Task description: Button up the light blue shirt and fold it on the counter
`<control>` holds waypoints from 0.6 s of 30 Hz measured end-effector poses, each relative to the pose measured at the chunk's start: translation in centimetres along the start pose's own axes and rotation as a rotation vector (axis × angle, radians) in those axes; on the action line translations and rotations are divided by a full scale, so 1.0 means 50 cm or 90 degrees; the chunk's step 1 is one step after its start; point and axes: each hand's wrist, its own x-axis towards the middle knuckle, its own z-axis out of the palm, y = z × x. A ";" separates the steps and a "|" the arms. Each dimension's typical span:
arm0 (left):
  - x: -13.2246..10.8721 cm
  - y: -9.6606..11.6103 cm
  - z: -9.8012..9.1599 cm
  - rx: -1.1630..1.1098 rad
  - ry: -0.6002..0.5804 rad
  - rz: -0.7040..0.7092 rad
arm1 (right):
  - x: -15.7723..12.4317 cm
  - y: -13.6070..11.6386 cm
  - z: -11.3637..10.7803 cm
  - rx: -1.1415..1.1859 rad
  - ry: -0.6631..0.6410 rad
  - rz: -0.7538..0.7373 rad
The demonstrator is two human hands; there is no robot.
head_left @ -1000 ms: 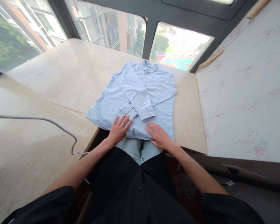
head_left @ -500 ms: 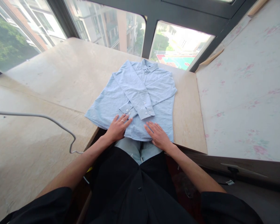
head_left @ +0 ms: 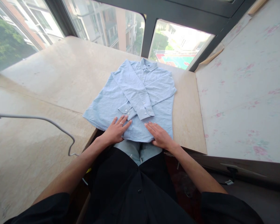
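A light blue button-up shirt point(head_left: 135, 93) lies front up on the beige stone counter point(head_left: 60, 74), collar toward the window, both sleeves folded across the chest with the cuffs near the middle. My left hand point(head_left: 115, 130) rests flat and open on the shirt's lower hem, a ring on one finger. Just to its right, my right hand point(head_left: 159, 134) lies flat and open on the hem too. The bottom of the shirt hangs over the counter edge onto my lap.
A grey cable point(head_left: 49, 123) curves over the counter at the left. A flowered surface point(head_left: 242, 93) slopes up on the right. Large windows point(head_left: 177, 46) with dark frames run along the back. My black clothing fills the foreground.
Both hands have stayed flat on the hem, sliding only slightly. The view shifted a little; the shirt keeps its place.
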 end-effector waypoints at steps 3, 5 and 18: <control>-0.003 -0.007 0.002 -0.012 0.005 0.017 | 0.003 0.002 -0.009 0.021 -0.010 -0.002; -0.006 -0.008 0.002 -0.024 0.006 0.021 | 0.004 0.003 -0.015 0.027 -0.016 -0.003; -0.013 -0.001 -0.003 -0.125 0.097 0.036 | 0.006 0.009 -0.017 0.041 -0.024 0.000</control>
